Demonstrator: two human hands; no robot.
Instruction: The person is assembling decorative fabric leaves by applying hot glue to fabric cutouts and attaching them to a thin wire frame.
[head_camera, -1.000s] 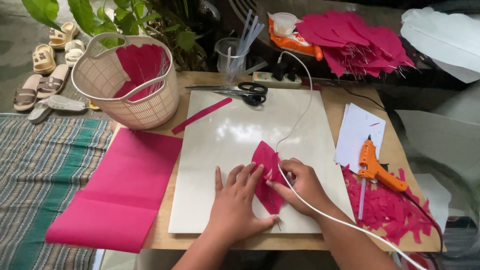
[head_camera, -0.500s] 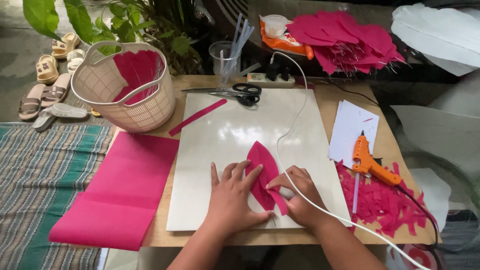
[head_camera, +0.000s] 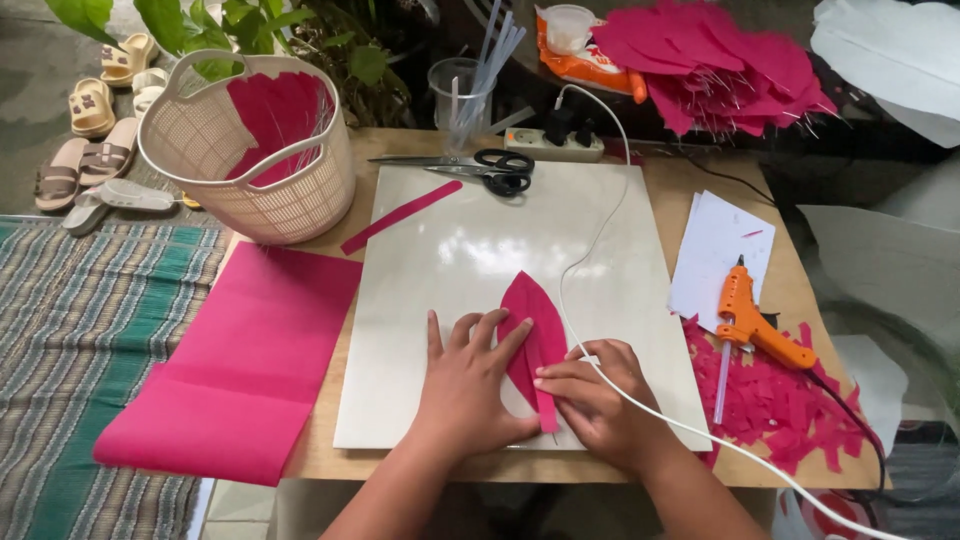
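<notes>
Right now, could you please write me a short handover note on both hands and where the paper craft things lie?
Left hand: flat, fingers spread, pressing the pink leaf-shaped paper piece onto the white board.
Right hand: fingertips pinching the lower edge of the piece, a white cable running beside it.
Nearby: orange glue gun lying to the right by pink scraps; scissors and a pink strip at the board's far side; folded pink sheet on the left; basket holding more pink pieces.
Done: the piece is cut to shape.
Left: it is being pressed down; whether glue is on it cannot be told.
</notes>
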